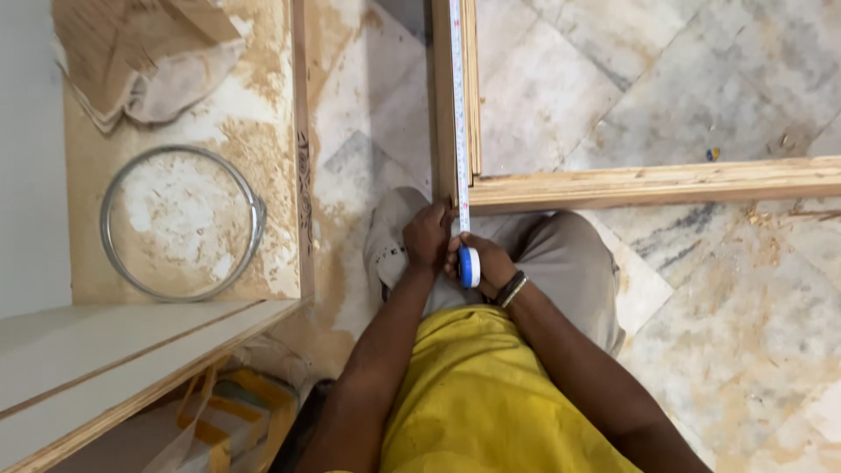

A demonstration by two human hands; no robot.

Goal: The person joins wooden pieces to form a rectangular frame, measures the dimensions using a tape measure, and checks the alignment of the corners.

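We measure along the upright plywood strip at the frame's corner.

Our left hand [427,235], fingers curled, pins the tape blade [457,105] to the strip [444,96]; our right hand [484,261] pinches the blue tape case [469,266]. Next, we judge, comes reading the mark with the blade held taut.

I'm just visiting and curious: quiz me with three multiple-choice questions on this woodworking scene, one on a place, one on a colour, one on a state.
1. Where does the metal ring lie?
A. on the dusty board at left
B. on the marble floor
C. on the person's lap

2. What colour is the tape measure case?
A. red
B. blue
C. black

3. How is the tape blade?
A. fully wound in
B. snapped in two
C. drawn out along the wooden frame

Answers:
1 A, it rests flat on the sawdust-covered board.
2 B, blue shows at the right hand.
3 C, it runs up the frame's upright strip from beside the left hand.
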